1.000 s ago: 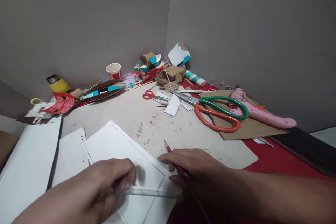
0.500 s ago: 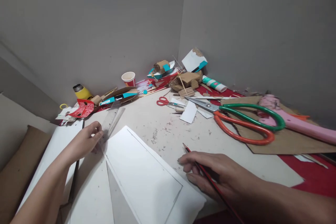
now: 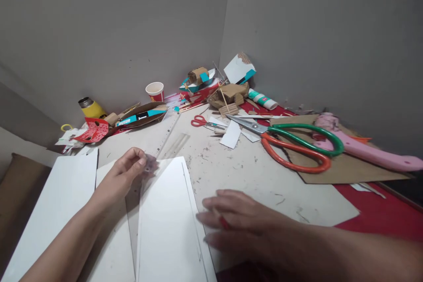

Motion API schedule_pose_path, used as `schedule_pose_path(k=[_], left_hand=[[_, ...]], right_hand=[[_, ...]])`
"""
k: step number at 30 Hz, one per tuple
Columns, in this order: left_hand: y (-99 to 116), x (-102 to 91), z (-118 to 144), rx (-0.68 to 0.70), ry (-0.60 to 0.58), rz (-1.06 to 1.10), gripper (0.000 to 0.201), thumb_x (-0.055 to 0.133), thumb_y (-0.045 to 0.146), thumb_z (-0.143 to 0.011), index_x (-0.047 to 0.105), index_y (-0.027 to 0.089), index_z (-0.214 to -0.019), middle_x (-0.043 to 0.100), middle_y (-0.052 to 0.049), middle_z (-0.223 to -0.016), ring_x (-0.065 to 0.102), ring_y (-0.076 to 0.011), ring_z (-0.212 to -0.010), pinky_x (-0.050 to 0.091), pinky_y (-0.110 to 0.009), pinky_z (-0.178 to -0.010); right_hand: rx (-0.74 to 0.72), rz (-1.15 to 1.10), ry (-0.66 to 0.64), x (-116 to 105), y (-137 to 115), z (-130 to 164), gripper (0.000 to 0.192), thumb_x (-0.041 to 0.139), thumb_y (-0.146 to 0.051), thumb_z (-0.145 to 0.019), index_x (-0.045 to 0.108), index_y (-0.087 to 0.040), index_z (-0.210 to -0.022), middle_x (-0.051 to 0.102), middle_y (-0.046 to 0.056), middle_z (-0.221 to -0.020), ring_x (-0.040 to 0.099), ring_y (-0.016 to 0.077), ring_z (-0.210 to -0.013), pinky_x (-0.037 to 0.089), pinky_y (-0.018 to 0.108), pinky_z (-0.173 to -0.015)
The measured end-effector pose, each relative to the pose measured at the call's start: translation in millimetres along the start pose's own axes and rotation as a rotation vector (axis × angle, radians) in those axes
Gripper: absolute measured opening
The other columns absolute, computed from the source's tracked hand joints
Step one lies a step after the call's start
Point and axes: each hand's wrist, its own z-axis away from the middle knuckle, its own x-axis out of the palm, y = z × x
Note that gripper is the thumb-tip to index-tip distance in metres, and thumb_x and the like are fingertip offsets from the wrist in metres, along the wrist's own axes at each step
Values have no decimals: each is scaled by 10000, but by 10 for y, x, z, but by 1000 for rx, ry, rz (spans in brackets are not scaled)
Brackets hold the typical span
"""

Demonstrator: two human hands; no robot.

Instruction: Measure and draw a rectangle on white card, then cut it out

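My left hand [image 3: 127, 172] pinches the near end of a clear plastic ruler [image 3: 165, 139], which stretches away over the table toward the back. Below and right of it lies a white card sheet [image 3: 168, 220] with a pencilled outline. My right hand [image 3: 238, 222] rests flat on that sheet's right edge, blurred, with a red pencil [image 3: 224, 222] tucked between its fingers. More white sheets [image 3: 56, 198] lie to the left under my left forearm.
Large scissors with green and orange handles [image 3: 297, 147] lie on brown cardboard [image 3: 346, 169] at the right, beside a pink tool [image 3: 363, 150]. Small red scissors [image 3: 203, 122], a paper cup [image 3: 155, 91], a yellow bottle [image 3: 90, 108], a glue stick [image 3: 262, 99] and cardboard scraps crowd the back corner.
My left hand carried the ruler off the sheet, out to the left, then back toward the sheet's top. The white sheet has turned. My right hand slid left onto the sheet's edge.
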Motion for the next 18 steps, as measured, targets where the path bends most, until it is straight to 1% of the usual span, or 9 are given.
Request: schedule_pose_path(k=[2, 3, 5, 8, 10, 12, 14, 16, 18], left_hand=[[3, -20, 1, 27, 52, 9, 227, 676, 415, -859, 559, 220, -859, 606, 26, -829, 573, -96, -760, 451, -182, -681], [8, -35, 0, 37, 76, 13, 222, 694, 399, -847, 571, 214, -837, 569, 42, -762, 521, -77, -684, 421, -163, -631], [22, -56, -6, 39, 111, 25, 213, 721, 374, -827, 591, 206, -820, 522, 56, -698, 445, -62, -607, 376, -150, -574], [34, -50, -15, 8, 129, 65, 197, 750, 340, -801, 625, 205, -873, 530, 53, -705, 429, -58, -594, 360, -149, -554], [32, -34, -19, -25, 115, 103, 232, 767, 327, -781, 640, 202, -929, 550, 43, -729, 448, -60, -601, 371, -154, -554], [26, -22, -18, -45, 97, 143, 301, 777, 318, -768, 647, 199, -1012, 568, 35, -751, 464, -60, -609, 375, -152, -547], [22, -18, -11, -46, 93, 177, 392, 781, 302, -762, 638, 196, -1112, 586, 29, -779, 478, -57, -619, 384, -145, -552], [22, -18, 1, -36, 104, 206, 479, 792, 280, -746, 620, 195, -1185, 609, 21, -818, 508, -59, -650, 409, -142, -579], [22, -16, 12, -25, 121, 227, 533, 813, 256, -715, 615, 188, -1205, 626, 12, -848, 541, -67, -691, 434, -143, -611]], right_hand=[[-20, -31, -180, 0, -25, -41, 573, 631, -241, -878, 438, -199, -1416, 512, 128, -1468, 342, 277, -1437, 194, 500, -1198], [-17, -49, -250, 7, -32, -60, 567, 601, -214, -899, 424, -192, -1437, 502, 128, -1477, 325, 273, -1446, 170, 510, -1205], [4, -72, -306, 29, -39, -89, 525, 554, -202, -941, 426, -182, -1449, 512, 143, -1465, 334, 279, -1441, 166, 537, -1203], [48, -17, -266, 70, -64, -109, 428, 477, -240, -999, 462, -184, -1423, 537, 141, -1442, 355, 291, -1430, 207, 569, -1187], [23, 68, -252, 97, -100, -118, 395, 437, -257, -1019, 478, -181, -1404, 528, 117, -1455, 351, 291, -1432, 236, 561, -1184], [-68, 164, -231, 128, -138, -144, 364, 421, -248, -1023, 511, -171, -1368, 545, 86, -1444, 376, 274, -1416, 258, 526, -1188], [-193, 243, -205, 166, -156, -198, 336, 428, -239, -1017, 554, -153, -1317, 587, 66, -1400, 432, 253, -1368, 282, 491, -1188], [-311, 310, -197, 210, -148, -277, 302, 433, -212, -1005, 611, -134, -1236, 631, 60, -1338, 510, 243, -1275, 313, 474, -1175], [-406, 375, -208, 250, -126, -361, 292, 435, -193, -991, 651, -124, -1176, 647, 65, -1306, 567, 244, -1179, 351, 464, -1151]])
